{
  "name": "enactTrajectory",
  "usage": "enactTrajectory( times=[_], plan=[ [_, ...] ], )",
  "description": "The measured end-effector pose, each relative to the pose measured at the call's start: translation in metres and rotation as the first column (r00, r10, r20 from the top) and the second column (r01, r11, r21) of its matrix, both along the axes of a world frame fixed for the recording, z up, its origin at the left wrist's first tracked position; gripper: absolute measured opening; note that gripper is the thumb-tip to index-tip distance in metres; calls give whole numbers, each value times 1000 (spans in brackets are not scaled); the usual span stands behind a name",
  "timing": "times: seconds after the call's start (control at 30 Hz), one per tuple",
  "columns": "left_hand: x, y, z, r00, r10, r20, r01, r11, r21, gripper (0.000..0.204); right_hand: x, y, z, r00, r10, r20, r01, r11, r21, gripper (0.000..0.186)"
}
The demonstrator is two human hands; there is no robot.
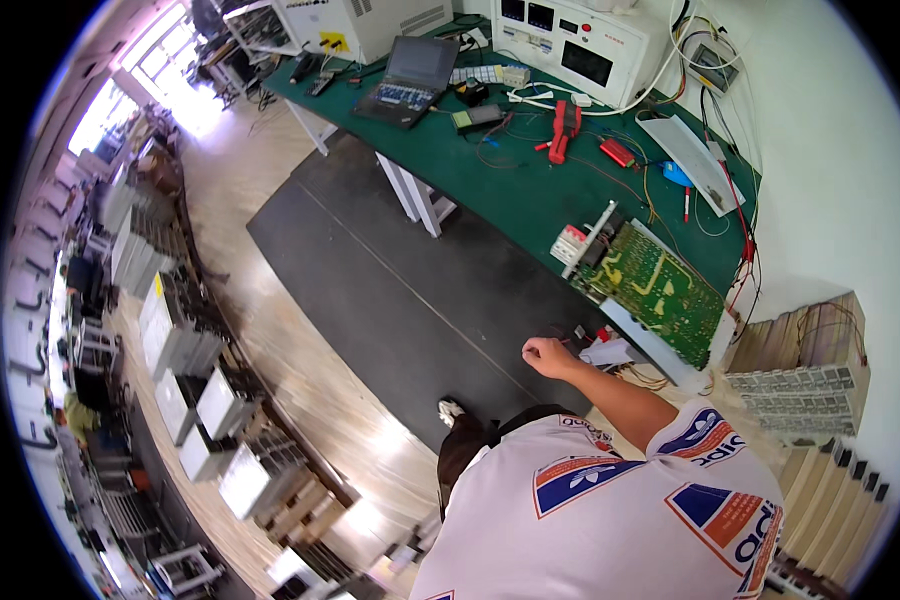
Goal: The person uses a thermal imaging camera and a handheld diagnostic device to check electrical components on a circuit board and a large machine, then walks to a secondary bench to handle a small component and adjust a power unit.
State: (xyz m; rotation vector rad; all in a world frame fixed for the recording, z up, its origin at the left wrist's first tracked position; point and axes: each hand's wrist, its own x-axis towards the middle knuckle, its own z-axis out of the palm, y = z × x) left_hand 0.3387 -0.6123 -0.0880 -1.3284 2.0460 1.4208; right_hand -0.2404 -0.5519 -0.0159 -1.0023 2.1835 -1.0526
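My right hand (547,357) hangs in front of the bench's near edge, its fingers curled in and nothing visible in them. It touches nothing that I can see. Nearest to it is a grey-and-red cluster of parts (602,340), low beside the bench. A large green circuit board (660,285) lies on the bench's near right corner, with a metal bracket (588,240) and a red-and-white terminal block (568,243) at its left side. My left hand is out of the picture.
The green-topped bench (530,200) carries a laptop (405,82), a red clamp-like meter (564,130), loose leads and a white instrument cabinet (580,45). Stacked boards (800,345) stand at the right wall. White units (225,400) line the floor at left, past a dark mat (370,260).
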Motion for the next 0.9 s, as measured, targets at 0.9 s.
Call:
enactTrajectory(
  times=[0.9],
  plan=[
    [-275,-584,33,693,-691,205,720,660,-212,26,-506,-253,39,283,-868,-407,900,93,426,64]
  ],
)
